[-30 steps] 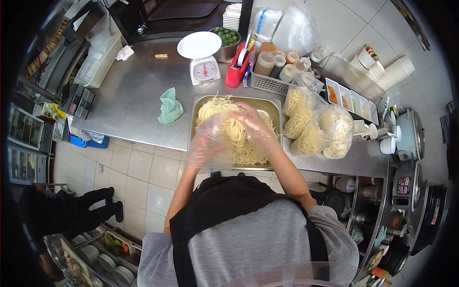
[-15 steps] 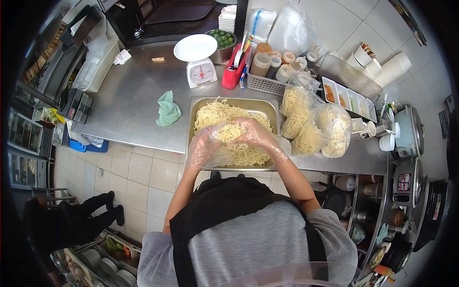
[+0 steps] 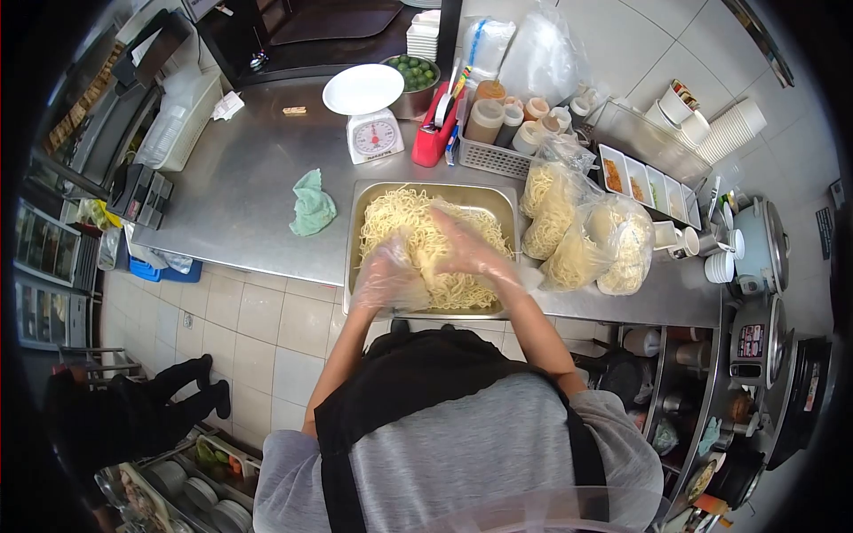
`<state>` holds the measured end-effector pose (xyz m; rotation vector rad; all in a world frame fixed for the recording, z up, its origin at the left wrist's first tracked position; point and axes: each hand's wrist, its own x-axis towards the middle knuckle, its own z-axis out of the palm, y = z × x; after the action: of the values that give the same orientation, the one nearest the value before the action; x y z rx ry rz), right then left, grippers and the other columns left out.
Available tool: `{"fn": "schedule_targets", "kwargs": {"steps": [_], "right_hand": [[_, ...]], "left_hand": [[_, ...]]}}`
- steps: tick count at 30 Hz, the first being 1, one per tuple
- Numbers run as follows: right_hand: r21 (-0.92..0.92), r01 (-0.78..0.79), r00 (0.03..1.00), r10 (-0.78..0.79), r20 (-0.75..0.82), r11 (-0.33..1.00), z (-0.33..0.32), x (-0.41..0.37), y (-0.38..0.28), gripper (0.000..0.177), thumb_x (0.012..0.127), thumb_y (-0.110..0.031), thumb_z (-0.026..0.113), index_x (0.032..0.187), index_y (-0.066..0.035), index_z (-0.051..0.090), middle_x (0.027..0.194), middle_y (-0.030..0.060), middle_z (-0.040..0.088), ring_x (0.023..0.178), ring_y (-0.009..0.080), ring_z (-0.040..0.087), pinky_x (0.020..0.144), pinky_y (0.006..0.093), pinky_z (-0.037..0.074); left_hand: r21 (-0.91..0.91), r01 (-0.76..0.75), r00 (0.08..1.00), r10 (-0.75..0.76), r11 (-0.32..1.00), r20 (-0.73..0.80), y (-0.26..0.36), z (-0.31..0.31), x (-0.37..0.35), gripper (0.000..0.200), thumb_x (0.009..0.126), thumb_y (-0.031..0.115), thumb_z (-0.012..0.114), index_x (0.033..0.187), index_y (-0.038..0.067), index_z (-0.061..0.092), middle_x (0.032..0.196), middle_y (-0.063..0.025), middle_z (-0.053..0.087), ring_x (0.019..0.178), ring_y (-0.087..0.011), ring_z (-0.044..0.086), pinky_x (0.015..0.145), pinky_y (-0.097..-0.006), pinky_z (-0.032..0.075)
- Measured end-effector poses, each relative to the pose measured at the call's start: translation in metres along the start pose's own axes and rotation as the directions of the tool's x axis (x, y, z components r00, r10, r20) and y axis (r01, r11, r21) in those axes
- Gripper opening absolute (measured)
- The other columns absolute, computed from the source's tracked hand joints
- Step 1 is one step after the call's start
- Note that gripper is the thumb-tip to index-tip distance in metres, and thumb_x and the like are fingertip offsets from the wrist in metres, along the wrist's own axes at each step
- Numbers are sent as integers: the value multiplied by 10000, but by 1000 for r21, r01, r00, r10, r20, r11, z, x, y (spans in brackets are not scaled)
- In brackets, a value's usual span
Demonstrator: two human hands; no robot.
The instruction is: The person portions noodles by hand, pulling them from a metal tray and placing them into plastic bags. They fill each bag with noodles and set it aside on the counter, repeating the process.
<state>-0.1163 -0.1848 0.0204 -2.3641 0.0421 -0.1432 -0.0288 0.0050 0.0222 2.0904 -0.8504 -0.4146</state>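
A steel tray [image 3: 354, 289] full of pale yellow noodles [image 3: 404, 213] lies in front of me at the counter's near edge. Both my hands wear clear plastic gloves and are over the noodles. My left hand [image 3: 387, 274], at the tray's left side, has its fingers loosely stretched and touching the noodles; its glove partly blurs them. Opposite it, my right hand [image 3: 469, 250] is open, fingers extended toward the back of the tray and thumb apart. Noodles show between the two hands, and neither hand grips a bundle.
Bagged noodles [image 3: 569, 258] stand right of the tray. Behind are a weighing scale [image 3: 373, 135], a red tape dispenser [image 3: 430, 133] and a basket [image 3: 489, 158] of sauce bottles. A green cloth [image 3: 312, 204] lies left. Another person [image 3: 133, 400] stands at the lower left.
The bundle of noodles held up between both hands is back down in the tray. My hands have moved apart and lower, and the right hand's fingers have straightened.
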Motion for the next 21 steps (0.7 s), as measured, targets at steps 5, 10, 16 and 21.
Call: {"fn": "schedule_targets", "kwargs": {"steps": [5,10,16,21], "right_hand": [[342,86,995,-62,-79,936,16,17,-13,775,670,-177,766,1364,-57,443,1368,178,463,1280,302,429,1083,364,306],[504,45,999,-27,-42,863,4,22,-19,533,688,-166,760,1180,-47,591,1201,144,573,1156,281,527,1007,372,385],[116,70,991,-56,-123,991,-10,21,-11,429,704,-122,737,1100,-26,604,1099,153,591,1059,326,555,939,387,423],[-174,136,960,-173,-221,975,-28,2,-15,424,751,-85,683,1164,-41,599,1137,166,608,1065,330,568,952,399,435]], "left_hand": [[-188,12,999,-21,982,-46,-6,10,-3,737,741,116,671,1406,40,363,1119,-159,597,988,-276,593,863,-363,468],[-299,-72,995,47,951,-91,-6,1,0,630,749,136,681,1337,55,469,1006,-102,610,884,-196,585,815,-315,469],[-284,19,999,-32,959,-41,-18,-10,9,384,806,79,657,1186,48,606,934,-46,639,840,-133,587,760,-299,498],[-570,143,987,-162,809,17,-22,-30,7,449,765,123,671,1207,91,598,993,-89,666,821,-130,615,734,-304,495]]}}
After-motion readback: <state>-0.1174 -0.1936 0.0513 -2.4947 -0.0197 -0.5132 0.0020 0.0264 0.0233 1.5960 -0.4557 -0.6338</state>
